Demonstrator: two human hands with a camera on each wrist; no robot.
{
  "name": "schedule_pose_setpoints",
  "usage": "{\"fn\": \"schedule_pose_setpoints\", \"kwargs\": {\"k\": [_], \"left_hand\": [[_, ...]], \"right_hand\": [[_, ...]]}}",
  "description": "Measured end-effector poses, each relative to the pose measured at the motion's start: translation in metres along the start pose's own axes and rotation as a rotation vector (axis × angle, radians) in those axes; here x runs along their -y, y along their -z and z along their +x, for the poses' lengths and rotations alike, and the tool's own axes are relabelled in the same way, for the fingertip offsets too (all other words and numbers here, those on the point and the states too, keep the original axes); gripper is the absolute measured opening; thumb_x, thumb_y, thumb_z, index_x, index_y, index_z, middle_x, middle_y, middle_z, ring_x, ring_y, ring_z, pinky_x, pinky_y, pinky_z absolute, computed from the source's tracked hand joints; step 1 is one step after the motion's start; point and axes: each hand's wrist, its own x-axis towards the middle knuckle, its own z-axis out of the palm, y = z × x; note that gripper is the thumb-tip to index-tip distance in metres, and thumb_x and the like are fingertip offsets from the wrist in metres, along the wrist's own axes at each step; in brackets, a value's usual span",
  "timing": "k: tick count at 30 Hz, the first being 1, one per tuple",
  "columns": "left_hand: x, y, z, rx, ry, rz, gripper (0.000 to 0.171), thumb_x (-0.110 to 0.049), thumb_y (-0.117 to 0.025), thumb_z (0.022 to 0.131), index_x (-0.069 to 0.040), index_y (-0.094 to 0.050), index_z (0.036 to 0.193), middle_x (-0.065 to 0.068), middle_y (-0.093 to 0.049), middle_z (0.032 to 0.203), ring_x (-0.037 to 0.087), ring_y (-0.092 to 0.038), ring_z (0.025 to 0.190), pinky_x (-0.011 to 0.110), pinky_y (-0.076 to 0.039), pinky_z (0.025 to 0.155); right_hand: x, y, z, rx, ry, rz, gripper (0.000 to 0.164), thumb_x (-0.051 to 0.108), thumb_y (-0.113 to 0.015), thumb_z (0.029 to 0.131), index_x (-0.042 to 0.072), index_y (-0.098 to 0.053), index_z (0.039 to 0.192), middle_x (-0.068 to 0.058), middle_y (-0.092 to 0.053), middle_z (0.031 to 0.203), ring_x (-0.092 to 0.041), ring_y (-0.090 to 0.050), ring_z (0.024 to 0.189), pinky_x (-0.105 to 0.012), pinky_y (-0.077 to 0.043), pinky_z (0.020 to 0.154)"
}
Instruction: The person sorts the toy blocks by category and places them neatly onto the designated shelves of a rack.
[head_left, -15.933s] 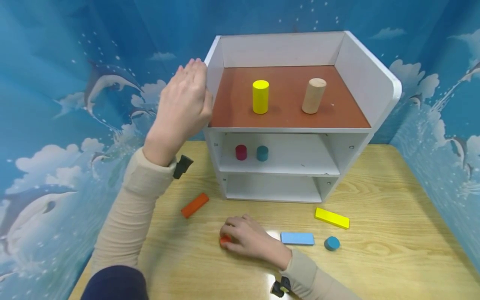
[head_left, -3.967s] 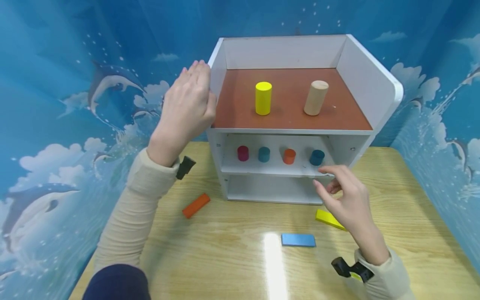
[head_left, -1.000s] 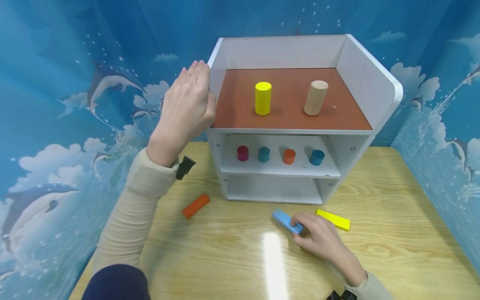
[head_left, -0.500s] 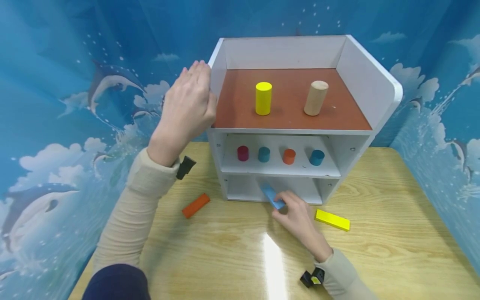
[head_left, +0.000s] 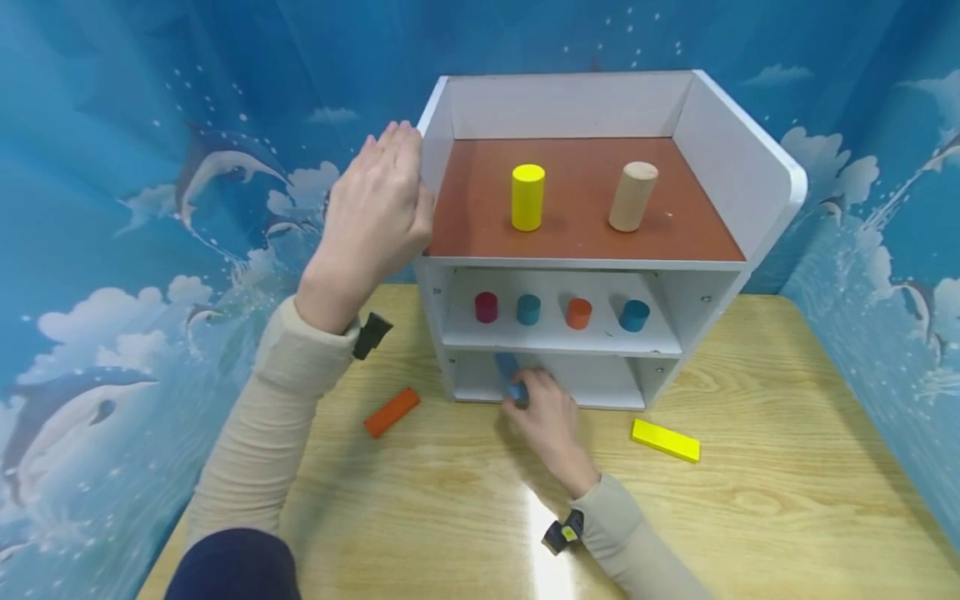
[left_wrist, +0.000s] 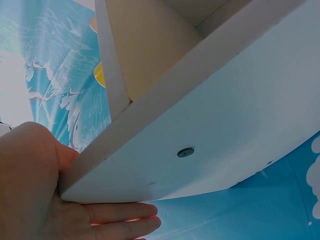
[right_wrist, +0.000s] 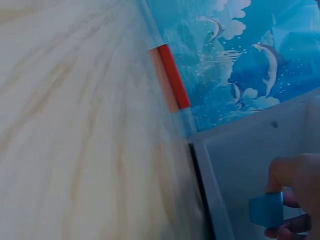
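My right hand (head_left: 547,417) pinches one end of a flat blue block (head_left: 507,369). The block's far end reaches into the lower left of the bottom compartment of a white shelf unit (head_left: 581,265). In the right wrist view, thumb and fingers meet on the end of the blue block (right_wrist: 266,210), just inside the shelf's front edge. My left hand (head_left: 371,208) rests against the upper left side panel, fingers straight. In the left wrist view, the panel corner (left_wrist: 130,165) sits in the crook between the thumb and fingers of the left hand (left_wrist: 45,190).
On the middle shelf stand several short cylinders: crimson (head_left: 486,307), teal (head_left: 528,309), orange (head_left: 578,313) and blue (head_left: 633,316). A yellow cylinder (head_left: 527,198) and a plain wooden one (head_left: 632,197) stand on top. Red (head_left: 392,412) and yellow (head_left: 665,440) blocks lie on the table (head_left: 420,517).
Orange and blue cylinders have gone from table to middle shelf. The right hand has since picked up the blue block and carried it leftward into the bottom compartment. The left hand stays put.
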Motion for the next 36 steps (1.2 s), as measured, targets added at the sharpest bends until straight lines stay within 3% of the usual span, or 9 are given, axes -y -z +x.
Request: {"fn": "schedule_pose_setpoints", "kwargs": {"k": [4, 15, 26, 36], "left_hand": [[0.000, 0.000, 0.000, 0.000, 0.002, -0.001, 0.053, -0.016, -0.032, 0.101, 0.009, -0.037, 0.147, 0.023, -0.038, 0.153, 0.031, -0.031, 0.145, 0.040, -0.019, 0.119], [0.000, -0.001, -0.001, 0.000, 0.008, -0.002, 0.052, -0.016, -0.034, 0.101, 0.008, -0.038, 0.147, 0.022, -0.038, 0.153, 0.030, -0.032, 0.145, 0.040, -0.020, 0.119], [0.000, -0.002, -0.001, -0.005, 0.000, 0.001, 0.052, -0.016, -0.034, 0.101, 0.008, -0.037, 0.148, 0.022, -0.038, 0.152, 0.030, -0.032, 0.145, 0.039, -0.019, 0.120], [0.001, -0.002, -0.001, -0.026, -0.013, -0.005, 0.053, -0.017, -0.031, 0.101, 0.008, -0.038, 0.147, 0.023, -0.039, 0.152, 0.030, -0.033, 0.144, 0.039, -0.020, 0.119]], "right_hand": [[0.006, -0.013, 0.003, -0.008, -0.016, -0.056, 0.026, 0.022, -0.073, 0.076, 0.010, -0.070, 0.098, -0.006, -0.068, 0.093, -0.024, -0.065, 0.074, -0.035, -0.051, 0.053], [0.007, -0.041, 0.009, -0.039, -0.063, -0.060, 0.027, 0.023, -0.071, 0.076, 0.007, -0.071, 0.098, -0.007, -0.066, 0.090, -0.021, -0.060, 0.067, -0.030, -0.047, 0.049], [0.003, -0.056, 0.009, -0.133, -0.002, -0.069, 0.023, 0.018, -0.071, 0.074, 0.007, -0.071, 0.094, -0.003, -0.062, 0.082, -0.015, -0.050, 0.058, -0.025, -0.039, 0.046], [0.001, -0.060, 0.011, -0.129, 0.008, -0.089, 0.025, 0.024, -0.070, 0.078, 0.007, -0.070, 0.098, -0.004, -0.060, 0.083, -0.017, -0.051, 0.062, -0.028, -0.043, 0.049]]}}
